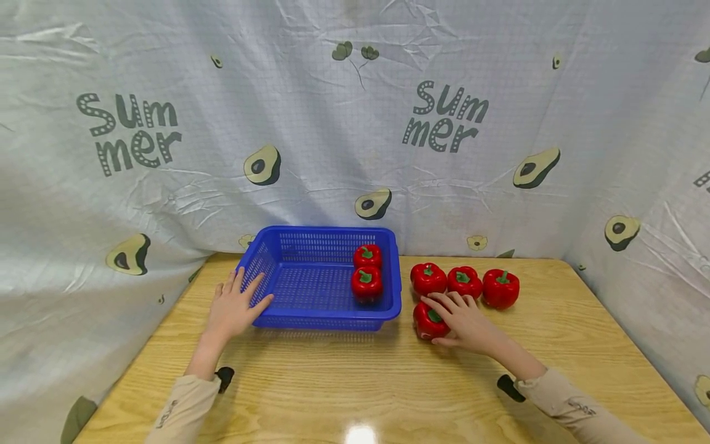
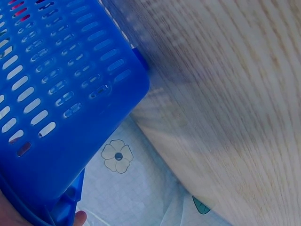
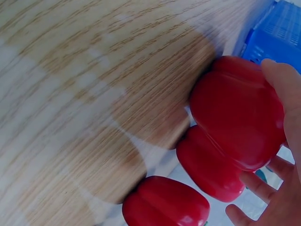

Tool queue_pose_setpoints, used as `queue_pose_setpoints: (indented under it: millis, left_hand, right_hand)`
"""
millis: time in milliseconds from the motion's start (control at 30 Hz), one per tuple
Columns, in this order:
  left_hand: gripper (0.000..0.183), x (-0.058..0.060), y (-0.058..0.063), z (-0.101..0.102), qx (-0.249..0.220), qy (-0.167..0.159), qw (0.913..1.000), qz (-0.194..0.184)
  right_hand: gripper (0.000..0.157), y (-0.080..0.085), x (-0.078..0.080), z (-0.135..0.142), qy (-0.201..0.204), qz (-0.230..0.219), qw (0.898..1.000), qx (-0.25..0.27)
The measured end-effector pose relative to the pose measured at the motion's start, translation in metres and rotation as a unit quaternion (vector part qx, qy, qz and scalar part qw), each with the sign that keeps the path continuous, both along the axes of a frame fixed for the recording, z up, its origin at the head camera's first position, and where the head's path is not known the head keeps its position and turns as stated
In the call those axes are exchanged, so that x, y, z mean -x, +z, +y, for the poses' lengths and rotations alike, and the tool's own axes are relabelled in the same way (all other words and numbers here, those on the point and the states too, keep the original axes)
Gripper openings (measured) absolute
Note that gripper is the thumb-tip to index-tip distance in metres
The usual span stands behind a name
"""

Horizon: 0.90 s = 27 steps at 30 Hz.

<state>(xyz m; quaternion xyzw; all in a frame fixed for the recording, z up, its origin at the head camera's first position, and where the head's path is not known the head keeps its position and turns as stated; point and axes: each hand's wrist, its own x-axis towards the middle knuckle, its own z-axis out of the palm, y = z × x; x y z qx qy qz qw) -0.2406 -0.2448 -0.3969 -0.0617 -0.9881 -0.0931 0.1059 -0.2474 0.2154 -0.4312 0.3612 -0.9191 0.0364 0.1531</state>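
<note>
My right hand (image 1: 466,320) spans a red bell pepper (image 1: 426,322) on the wooden table, thumb on its near side and fingers over its far side. The right wrist view shows this bell pepper (image 3: 237,113) large, between thumb and fingers. Over the left rim of a blue plastic basket (image 1: 333,314) lies my left hand (image 1: 230,308), its fingers spread and fairly straight. Inside the basket, two red bell peppers with green stems, a front one (image 1: 366,285) and a rear one (image 1: 367,256), stand along the right wall.
Behind the right hand, three more red bell peppers form a row: a left one (image 1: 428,280), a middle one (image 1: 465,282) and a right one (image 1: 501,288). A printed cloth (image 1: 322,123) hangs behind and beside the table (image 1: 344,388).
</note>
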Motion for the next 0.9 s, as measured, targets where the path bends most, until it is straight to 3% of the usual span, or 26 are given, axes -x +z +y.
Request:
queue_pose_setpoints:
  millis: [400, 900]
  left_hand:
    - [0.063, -0.0017, 0.0007, 0.0014, -0.005, 0.004, 1.0, 0.005]
    - [0.064, -0.0007, 0.0013, 0.002, -0.008, 0.004, 1.0, 0.002]
  right_hand:
    - [0.077, -0.0045, 0.0032, 0.0007, 0.02, 0.04, 0.999, 0.009]
    - [0.076, -0.0029, 0.007, 0.0011, 0.038, 0.049, 0.998, 0.005]
